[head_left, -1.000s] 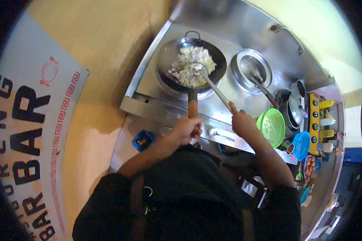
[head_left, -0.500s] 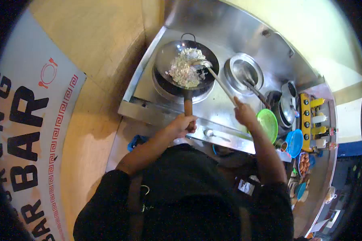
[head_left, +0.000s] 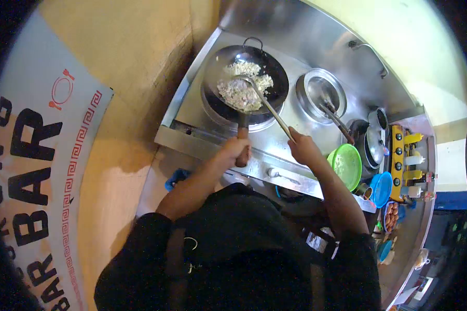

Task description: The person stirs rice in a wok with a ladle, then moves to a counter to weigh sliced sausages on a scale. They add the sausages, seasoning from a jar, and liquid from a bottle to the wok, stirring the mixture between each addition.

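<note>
My left hand (head_left: 235,149) is closed around the wooden handle of a dark wok (head_left: 278,88), which sits over the left burner. Rice-like food (head_left: 238,96) lies in the wok in two joined heaps, one farther back and one nearer to me. In my right hand (head_left: 304,147) is the long shaft of a ladle (head_left: 271,109). Its bowl is down in the food near the wok's middle, and part of it is hard to make out there.
Right of the wok, a metal pot (head_left: 321,93) holds another long-handled utensil (head_left: 339,123). A green basin (head_left: 346,167) and a blue bowl (head_left: 382,189) stand near my right forearm. A white spoon (head_left: 281,174) rests on the stove's front ledge. Squeeze bottles (head_left: 413,138) line the right side.
The ladle has swung left through the food, and its shaft stands steeper. My right hand has moved slightly left. The food has split into heaps, and my left hand has slid a little along the handle.
</note>
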A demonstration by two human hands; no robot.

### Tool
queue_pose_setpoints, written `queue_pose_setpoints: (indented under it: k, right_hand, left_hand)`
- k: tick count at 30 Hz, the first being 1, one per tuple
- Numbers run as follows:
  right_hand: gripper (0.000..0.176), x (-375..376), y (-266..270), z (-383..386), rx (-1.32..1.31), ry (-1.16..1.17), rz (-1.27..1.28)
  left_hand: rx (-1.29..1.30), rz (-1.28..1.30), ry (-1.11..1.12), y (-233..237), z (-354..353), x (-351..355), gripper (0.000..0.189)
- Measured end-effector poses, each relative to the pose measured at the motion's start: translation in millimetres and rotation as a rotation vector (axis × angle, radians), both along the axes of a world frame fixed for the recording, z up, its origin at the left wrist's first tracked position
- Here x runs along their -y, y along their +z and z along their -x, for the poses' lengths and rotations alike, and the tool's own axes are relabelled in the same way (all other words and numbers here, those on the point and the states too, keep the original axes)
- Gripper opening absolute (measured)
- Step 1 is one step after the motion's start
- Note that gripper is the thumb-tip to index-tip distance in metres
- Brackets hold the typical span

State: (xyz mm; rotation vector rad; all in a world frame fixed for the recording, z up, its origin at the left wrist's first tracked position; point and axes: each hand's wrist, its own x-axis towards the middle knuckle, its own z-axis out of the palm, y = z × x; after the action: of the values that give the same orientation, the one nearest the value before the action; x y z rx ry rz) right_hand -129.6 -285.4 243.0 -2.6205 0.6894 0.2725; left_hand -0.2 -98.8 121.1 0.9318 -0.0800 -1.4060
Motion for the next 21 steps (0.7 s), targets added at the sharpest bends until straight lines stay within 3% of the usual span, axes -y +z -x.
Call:
queue_pose_setpoints:
  k: [2, 3, 6, 8, 9, 10, 12, 13, 16, 17, 20, 21]
  right_hand:
    - [0.046, 10.4, 14.1, 8.9, 0.045, 0.067, 0.011]
    - [0.047, 15.1, 21.8, 11.1, 0.093, 0.044, -0.042]
    - [0.047, 6.7, 71.7, 23.6, 0.127, -0.05, -0.224]
    - [0.047, -6.0, 101.8, 31.4, -0.148, -0.352, -0.49]
    - [0.05, 3.0, 86.0, 42.1, -0.134, -0.153, -0.291]
    - [0.05, 4.0, 66.5, 43.8, -0.132, -0.149, -0.286]
    - [0.052, 1.7, 23.1, 44.2, -0.187, 0.11, 0.173]
    - [0.053, 2.8, 3.6, 33.8, -0.18, 0.1, 0.215]
    - [0.052, -12.8, -5.4, -6.3, -0.087, -0.077, 0.106]
    - [0.052, -14.1, -13.7, -18.5, -0.085, -0.074, 0.104]
    - [0.055, -4.6, -69.6, -61.7, 0.303, -0.06, 0.053]
    - [0.055, -10.2, -68.9, -78.1, 0.247, -0.054, -0.002]
  left_hand:
    - [0.082, -0.164, 0.134, 51.1, 26.3, 5.1, 0.011]
    - [-0.111, -0.114, 0.211, 60.5, 36.4, 9.3, 0.011]
    - [-0.051, -0.08, 0.203, 36.5, 32.6, 13.7, 0.01]
    - [-0.05, -0.147, 0.209, 29.4, 19.3, 13.5, 0.01]
    - [-0.093, -0.106, 0.181, 22.5, 13.9, 11.7, 0.01]
    - [-0.137, -0.064, 0.158, 15.5, 10.2, 11.5, 0.011]
    - [-0.079, -0.067, 0.17, 21.5, 8.7, 7.3, 0.01]
    - [-0.114, -0.075, 0.167, 10.9, 8.7, 8.6, 0.01]
    - [-0.124, -0.048, 0.181, 4.3, 2.8, 7.0, 0.011]
    - [-0.115, -0.034, 0.188, 2.6, 3.3, 2.9, 0.011]
    - [-0.1, -0.019, 0.173, -5.0, 0.3, -2.2, 0.012]
    - [-0.099, -0.026, 0.162, -6.9, 0.9, -5.4, 0.012]
